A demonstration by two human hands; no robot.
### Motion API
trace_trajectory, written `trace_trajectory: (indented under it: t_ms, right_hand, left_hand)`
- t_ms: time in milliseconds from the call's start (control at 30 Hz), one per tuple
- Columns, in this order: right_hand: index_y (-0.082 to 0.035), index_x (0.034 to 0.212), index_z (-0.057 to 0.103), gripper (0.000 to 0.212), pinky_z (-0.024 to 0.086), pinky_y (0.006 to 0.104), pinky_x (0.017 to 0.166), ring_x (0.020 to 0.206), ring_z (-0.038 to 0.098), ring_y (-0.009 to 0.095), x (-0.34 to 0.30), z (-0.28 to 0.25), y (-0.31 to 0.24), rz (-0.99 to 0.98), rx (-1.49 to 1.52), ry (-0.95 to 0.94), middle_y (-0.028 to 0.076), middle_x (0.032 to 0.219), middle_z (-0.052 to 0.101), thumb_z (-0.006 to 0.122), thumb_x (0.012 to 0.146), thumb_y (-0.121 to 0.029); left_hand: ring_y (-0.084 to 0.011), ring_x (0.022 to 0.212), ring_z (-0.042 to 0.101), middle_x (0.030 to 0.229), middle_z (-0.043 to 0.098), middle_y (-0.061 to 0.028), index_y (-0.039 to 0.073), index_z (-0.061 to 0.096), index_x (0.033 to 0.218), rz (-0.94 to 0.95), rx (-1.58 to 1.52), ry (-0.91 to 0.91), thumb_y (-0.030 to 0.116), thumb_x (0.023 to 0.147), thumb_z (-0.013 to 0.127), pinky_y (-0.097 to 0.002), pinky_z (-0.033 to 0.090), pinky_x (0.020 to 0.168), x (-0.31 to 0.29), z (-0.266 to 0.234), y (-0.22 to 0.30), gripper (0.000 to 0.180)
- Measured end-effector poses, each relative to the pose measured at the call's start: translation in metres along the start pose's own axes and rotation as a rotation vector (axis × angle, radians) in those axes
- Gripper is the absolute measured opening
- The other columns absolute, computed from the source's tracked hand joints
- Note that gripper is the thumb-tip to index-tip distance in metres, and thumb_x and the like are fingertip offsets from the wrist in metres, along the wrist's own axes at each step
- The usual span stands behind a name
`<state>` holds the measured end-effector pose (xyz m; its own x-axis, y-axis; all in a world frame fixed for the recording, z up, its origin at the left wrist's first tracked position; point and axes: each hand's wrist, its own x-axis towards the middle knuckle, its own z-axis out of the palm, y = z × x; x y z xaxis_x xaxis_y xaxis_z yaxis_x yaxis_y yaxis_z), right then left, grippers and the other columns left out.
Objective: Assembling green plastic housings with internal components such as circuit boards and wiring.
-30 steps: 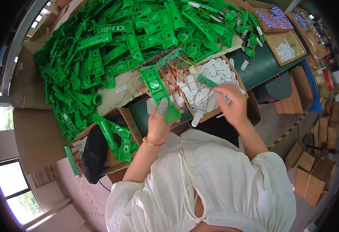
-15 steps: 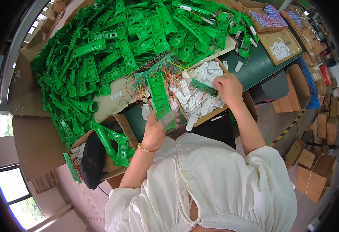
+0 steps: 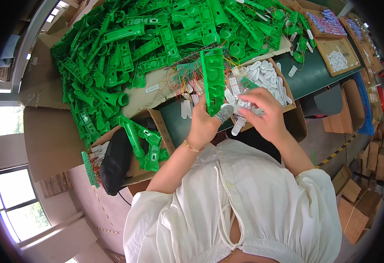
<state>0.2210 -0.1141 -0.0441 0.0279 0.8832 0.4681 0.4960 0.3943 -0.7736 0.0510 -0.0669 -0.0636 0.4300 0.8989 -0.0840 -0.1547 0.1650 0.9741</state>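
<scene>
The table (image 3: 308,81) is dark green, and a pile of shells (image 3: 152,41), all green, covers its far edge and left side. A carton (image 3: 162,127) stands below the surface's near left edge, holding a few green shells and a black bag (image 3: 114,162). By the near edge, a box (image 3: 287,83) is full of white covers (image 3: 265,73), one of them jutting over the box's near edge. Toward the surface's far right corner lie a tray (image 3: 324,45) of small white bits (image 3: 337,61) and, beyond it, a heap of purple-blue pieces (image 3: 327,23). Boards (image 3: 188,72) with red and orange wires lie between the pile and the box.

The left hand (image 3: 205,125) is closed around the lower end of one shell (image 3: 213,74), raised nearly upright above the surface's near edge, its ribbed hollow side showing. A grey wrap (image 3: 224,114) covers the left thumb, and a bracelet (image 3: 191,146) circles the wrist. The right hand (image 3: 266,114), over the box's near edge, pinches a white cover (image 3: 246,104) just beside the shell's lower end; fingers partly hide it.
</scene>
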Motion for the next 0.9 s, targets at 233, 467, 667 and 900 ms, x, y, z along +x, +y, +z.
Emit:
trace_trajectory:
  t_ms: [233, 467, 667, 900]
  right_hand:
    - [0.0, 0.08, 0.061, 0.006, 0.042, 0.0199, 0.055, 0.062, 0.053, 0.005, -0.002, 0.001, 0.005, 0.551, 0.415, -0.33, 0.001, 0.073, 0.06, 0.065, 0.077, -0.002]
    - [0.0, 0.078, 0.059, 0.01, 0.04, 0.0169, 0.051, 0.058, 0.052, 0.002, 0.004, 0.013, -0.008, 0.58, 0.545, -0.274, 0.001, 0.068, 0.06, 0.066, 0.079, -0.007]
    - [0.0, 0.074, 0.059, 0.011, 0.038, 0.0182, 0.046, 0.054, 0.049, 0.002, -0.002, 0.017, -0.004, 0.528, 0.467, -0.311, -0.001, 0.063, 0.059, 0.066, 0.079, -0.007]
    - [0.001, 0.084, 0.064, 0.013, 0.045, 0.0215, 0.057, 0.063, 0.055, 0.006, 0.004, 0.011, 0.02, 0.599, 0.591, -0.369, 0.004, 0.073, 0.065, 0.061, 0.083, -0.011]
  left_hand:
    - [-0.0106, 0.081, 0.048, 0.094, 0.045, -0.0027, 0.005, 0.021, 0.129, 0.088, 0.231, -0.235, 0.009, 0.066, 0.075, -0.0257, 0.043, 0.072, -0.008, -0.01, 0.007, 0.083]
    - [-0.0267, 0.11, 0.048, 0.119, 0.044, -0.0183, -0.001, 0.003, 0.138, 0.033, 0.373, -0.358, -0.004, 0.064, 0.062, -0.0354, 0.039, 0.094, -0.013, -0.001, 0.014, 0.095]
    - [-0.0289, 0.106, 0.051, 0.114, 0.047, -0.0198, -0.001, 0.008, 0.136, 0.119, 0.62, -0.316, 0.04, 0.079, 0.062, -0.0355, 0.042, 0.09, -0.02, -0.003, 0.002, 0.089]
    - [-0.0111, 0.086, 0.049, 0.094, 0.049, -0.0039, 0.005, 0.028, 0.128, -0.123, 0.025, -0.205, 0.025, 0.097, 0.033, -0.0255, 0.042, 0.076, -0.026, -0.018, -0.022, 0.037]
